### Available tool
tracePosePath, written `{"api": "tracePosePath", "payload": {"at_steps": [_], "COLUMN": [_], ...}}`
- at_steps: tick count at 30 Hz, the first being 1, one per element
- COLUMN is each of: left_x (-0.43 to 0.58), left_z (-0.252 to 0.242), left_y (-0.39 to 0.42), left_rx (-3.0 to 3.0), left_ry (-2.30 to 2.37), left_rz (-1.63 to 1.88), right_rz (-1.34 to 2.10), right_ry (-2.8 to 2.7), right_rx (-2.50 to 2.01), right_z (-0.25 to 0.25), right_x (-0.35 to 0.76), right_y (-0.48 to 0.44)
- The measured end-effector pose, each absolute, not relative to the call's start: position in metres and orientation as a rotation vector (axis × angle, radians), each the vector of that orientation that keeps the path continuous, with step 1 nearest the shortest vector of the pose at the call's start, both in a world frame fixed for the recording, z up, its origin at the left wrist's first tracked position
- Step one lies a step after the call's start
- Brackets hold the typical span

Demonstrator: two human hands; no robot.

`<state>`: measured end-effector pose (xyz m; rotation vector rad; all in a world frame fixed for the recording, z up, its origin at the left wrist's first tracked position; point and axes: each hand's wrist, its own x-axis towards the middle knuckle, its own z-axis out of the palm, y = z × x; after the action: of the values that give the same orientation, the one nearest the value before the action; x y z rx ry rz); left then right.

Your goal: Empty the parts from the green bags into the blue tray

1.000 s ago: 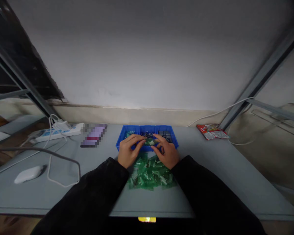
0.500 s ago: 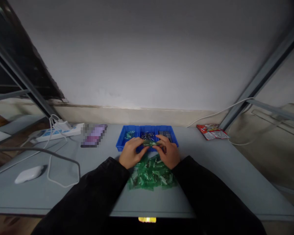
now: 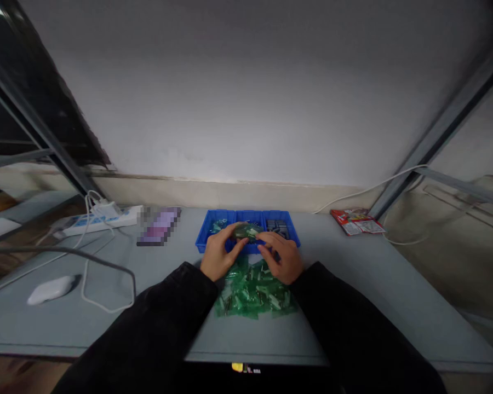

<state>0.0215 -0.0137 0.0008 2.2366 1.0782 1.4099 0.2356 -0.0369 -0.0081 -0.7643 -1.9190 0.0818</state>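
A small translucent green plastic bag (image 3: 245,232) is raised in front of a blue three-compartment tray (image 3: 294,238). My left hand (image 3: 219,254) grips its left side between thumb and fingers. On the other side, my right hand (image 3: 285,257) has its bent fingertips at the bag's right end; whatever lies between them is too small to make out. The tray holds small clear pieces (image 3: 219,224) on the left, dark metal pieces mostly hidden behind the bag in the middle, and grey blocks (image 3: 276,225) on the right. Below my hands lies a pile of filled green bags (image 3: 254,298).
Left on the grey table (image 3: 156,268) are a phone (image 3: 160,224), a white power strip (image 3: 123,219), loose cables and a white mouse-like object (image 3: 51,290). A red packet (image 3: 355,221) lies at the right. A wall (image 3: 250,137) stands behind the table.
The green bag has tipped and shows more of its face. My left fingers have shifted slightly upward with it, and the right fingers have drawn closer together.
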Motion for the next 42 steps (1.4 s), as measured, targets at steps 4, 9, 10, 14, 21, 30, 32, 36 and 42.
{"api": "tracePosePath", "payload": {"at_steps": [4,9,10,14,21,30,32,36,42], "left_x": [0.0200,0.0186,0.0185,0.0185,0.0189,0.0199,0.0191,0.0160,0.0133], "left_z": [0.0019,0.0038,0.0035,0.0012,0.0017,0.0033,0.0043,0.0056,0.0058], "left_y": [-0.0135,-0.0146,-0.0146,-0.0139,-0.0143,-0.0106,-0.0097,-0.0084,-0.0073], "left_rx": [2.220,2.230,2.228,2.239,2.260,2.419,2.451,2.472,2.474], "left_ry": [1.060,1.029,1.021,1.002,1.034,0.943,0.908,0.876,0.888], "left_rz": [1.391,1.338,1.332,1.317,1.315,1.413,1.404,1.400,1.371], "right_rz": [0.067,0.064,0.052,0.054,0.029,-0.103,-0.085,-0.080,-0.090], "right_ry": [-1.953,-1.976,-1.972,-1.948,-1.912,-1.795,-1.788,-1.832,-1.868], "right_rx": [-0.753,-0.759,-0.765,-0.772,-0.809,-0.896,-0.886,-0.869,-0.847], "right_z": [-0.0069,-0.0107,-0.0111,-0.0089,-0.0044,-0.0102,-0.0105,-0.0096,-0.0071], "right_x": [0.2378,0.2390,0.2387,0.2370,0.2354,0.2393,0.2407,0.2410,0.2391], "right_y": [-0.0359,-0.0339,-0.0338,-0.0353,-0.0370,-0.0291,-0.0282,-0.0289,-0.0301]}}
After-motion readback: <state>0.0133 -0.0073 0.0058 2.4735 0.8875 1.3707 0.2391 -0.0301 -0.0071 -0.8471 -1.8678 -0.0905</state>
